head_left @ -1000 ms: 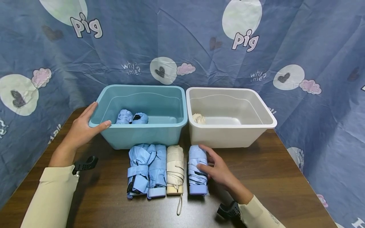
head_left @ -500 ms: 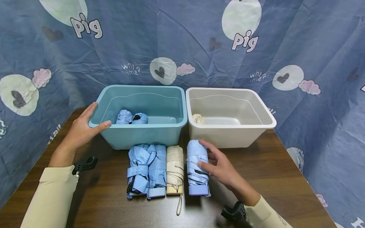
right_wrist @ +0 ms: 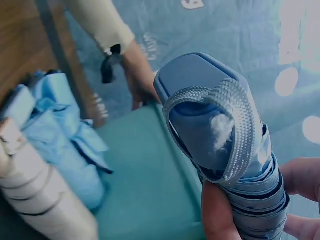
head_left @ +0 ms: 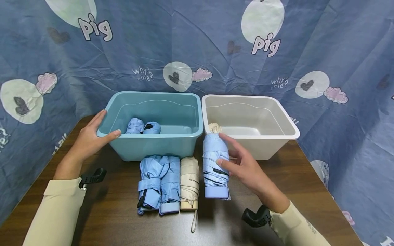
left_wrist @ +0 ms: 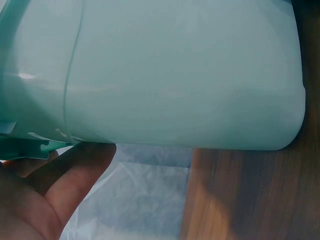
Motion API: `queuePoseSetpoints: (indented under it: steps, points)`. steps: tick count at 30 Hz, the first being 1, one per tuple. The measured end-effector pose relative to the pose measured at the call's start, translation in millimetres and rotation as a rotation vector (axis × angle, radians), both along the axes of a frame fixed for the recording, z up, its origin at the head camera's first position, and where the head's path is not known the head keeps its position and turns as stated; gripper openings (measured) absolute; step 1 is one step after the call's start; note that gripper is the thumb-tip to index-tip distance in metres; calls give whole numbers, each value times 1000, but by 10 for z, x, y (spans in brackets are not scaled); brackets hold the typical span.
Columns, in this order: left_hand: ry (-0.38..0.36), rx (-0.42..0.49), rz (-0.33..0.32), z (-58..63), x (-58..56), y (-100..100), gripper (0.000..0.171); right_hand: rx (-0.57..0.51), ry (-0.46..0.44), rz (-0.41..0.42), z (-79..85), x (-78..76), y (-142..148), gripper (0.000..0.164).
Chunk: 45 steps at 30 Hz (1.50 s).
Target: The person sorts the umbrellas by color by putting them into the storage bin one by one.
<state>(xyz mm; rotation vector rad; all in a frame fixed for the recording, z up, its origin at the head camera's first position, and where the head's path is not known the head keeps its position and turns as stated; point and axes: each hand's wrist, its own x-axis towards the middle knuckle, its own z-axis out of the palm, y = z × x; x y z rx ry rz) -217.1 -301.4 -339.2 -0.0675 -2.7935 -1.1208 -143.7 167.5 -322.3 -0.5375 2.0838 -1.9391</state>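
Head view: a folded light-blue umbrella [head_left: 216, 167], pinched between the thumb and fingers of the right hand [head_left: 246, 167], is held above the wooden table [head_left: 117, 222], in front of the off-white bin's [head_left: 264, 147] near left corner; a cream bundle [head_left: 214, 128] lies inside that bin. To the left, a cream folded umbrella [head_left: 189, 181] and two blue folded umbrellas [head_left: 149, 184] lie side by side. Beyond them stands the teal bin [head_left: 154, 147], with two blue bundles [head_left: 134, 126] inside, its near left corner touched by the left hand [head_left: 87, 141], thumb spread from extended fingers.
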Motion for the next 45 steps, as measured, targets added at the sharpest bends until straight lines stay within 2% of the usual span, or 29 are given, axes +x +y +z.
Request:
queuePoseSetpoints:
  steps: [8, 10, 15, 22, 29, 35, 45]
  points:
    - [-1, 3, -1, -8, 4, -6, 96, 49, 61, -28, 288, -134, -34, 70]
    - [3, 4, -3, -7, 4, -8, 96, 33, 56, -39, 337, -170, -54, 70]
    - [3, 1, -5, -8, -2, -7, 96, -6, 31, -65, 423, -285, -134, 69]
    - [13, 7, -12, -10, 2, -23, 95, 17, 16, -79, 517, -525, -325, 68]
    - [25, 2, -20, -10, 3, -24, 94, 7, -19, -102, 562, -814, -560, 67]
    - [55, 0, -29, -24, -3, -26, 92, -11, 9, -119, 549, -1021, -787, 66]
    - [50, 13, -22, -21, 7, -20, 93, 48, -17, -216, 521, -1326, -1121, 63]
